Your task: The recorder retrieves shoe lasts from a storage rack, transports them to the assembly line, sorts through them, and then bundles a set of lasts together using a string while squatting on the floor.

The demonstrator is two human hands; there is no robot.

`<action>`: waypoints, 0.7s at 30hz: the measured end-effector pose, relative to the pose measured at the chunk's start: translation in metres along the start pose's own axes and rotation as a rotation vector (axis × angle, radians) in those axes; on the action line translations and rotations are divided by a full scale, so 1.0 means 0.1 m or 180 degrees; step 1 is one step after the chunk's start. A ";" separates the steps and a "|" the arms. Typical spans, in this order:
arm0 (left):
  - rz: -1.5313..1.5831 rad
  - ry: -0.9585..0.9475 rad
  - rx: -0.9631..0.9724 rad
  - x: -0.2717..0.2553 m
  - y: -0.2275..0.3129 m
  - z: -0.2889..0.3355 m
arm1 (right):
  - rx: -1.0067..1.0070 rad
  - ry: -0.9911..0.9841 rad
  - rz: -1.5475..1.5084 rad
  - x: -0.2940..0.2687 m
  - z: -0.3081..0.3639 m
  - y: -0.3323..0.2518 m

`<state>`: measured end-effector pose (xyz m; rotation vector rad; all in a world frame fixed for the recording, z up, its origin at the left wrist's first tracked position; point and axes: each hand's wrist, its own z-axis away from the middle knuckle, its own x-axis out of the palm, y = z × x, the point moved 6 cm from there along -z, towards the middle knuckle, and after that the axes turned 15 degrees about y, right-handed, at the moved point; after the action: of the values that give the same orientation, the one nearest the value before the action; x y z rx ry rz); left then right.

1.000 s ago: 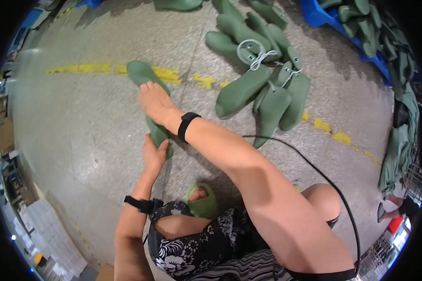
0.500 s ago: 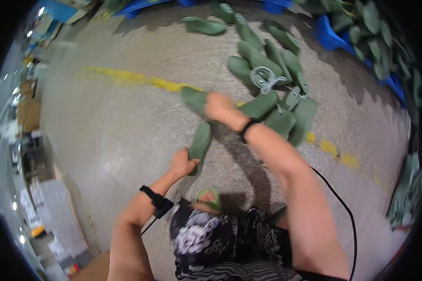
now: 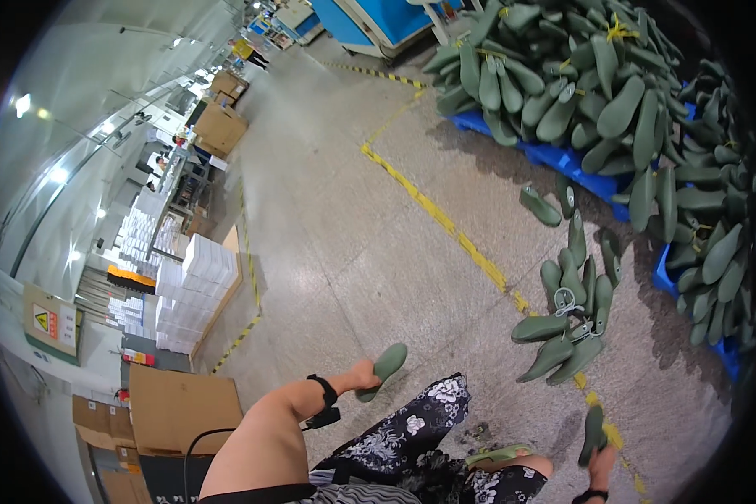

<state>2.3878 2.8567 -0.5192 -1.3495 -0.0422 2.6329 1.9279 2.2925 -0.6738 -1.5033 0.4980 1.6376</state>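
Observation:
My left hand [image 3: 359, 375] is closed round one end of a green shoe last [image 3: 389, 364], held above the floor left of my lap. Out to the right, my right hand [image 3: 600, 464] grips another green shoe last [image 3: 593, 430], its free end pointing away from me. Several more green lasts lie in a loose group [image 3: 551, 359] on the floor ahead to the right. Pale cord [image 3: 565, 300] is looped among them. Neither hand touches that group.
Blue pallets [image 3: 581, 171] heaped with green lasts [image 3: 554, 122] stand at the right. Yellow tape [image 3: 445, 220] crosses the floor. On the left are stacked white sheets [image 3: 195, 286] and cardboard boxes [image 3: 176, 403]. A blue machine [image 3: 363, 23] is at the back; a person [image 3: 245, 52] stands far off.
My view has swung left and up, bringing in the aisle and pallets. My hands have moved wide apart, each still with a shoe last; the right one has drawn back to my right side.

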 end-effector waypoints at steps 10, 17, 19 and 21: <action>-0.0276 0.0025 0.0882 -1.69 0.24 1.40 | 0.2570 -0.1403 -0.0301 -2.24 3.67 0.21; -0.0866 0.0066 0.1260 -2.27 2.28 2.00 | 0.3811 -0.0911 -0.1100 -3.01 5.31 -0.39; -0.0731 0.0043 0.1566 -2.18 2.89 1.95 | 0.4253 -0.0827 -0.1149 -3.00 5.65 -0.50; -0.0663 -0.0043 0.1868 -2.13 3.67 2.03 | 0.4724 -0.0691 -0.1327 -3.03 5.79 -0.52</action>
<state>2.2913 2.4704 -0.2686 -1.0537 0.5157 2.2236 1.5914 2.6691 -0.2567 -0.2539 0.8974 0.6593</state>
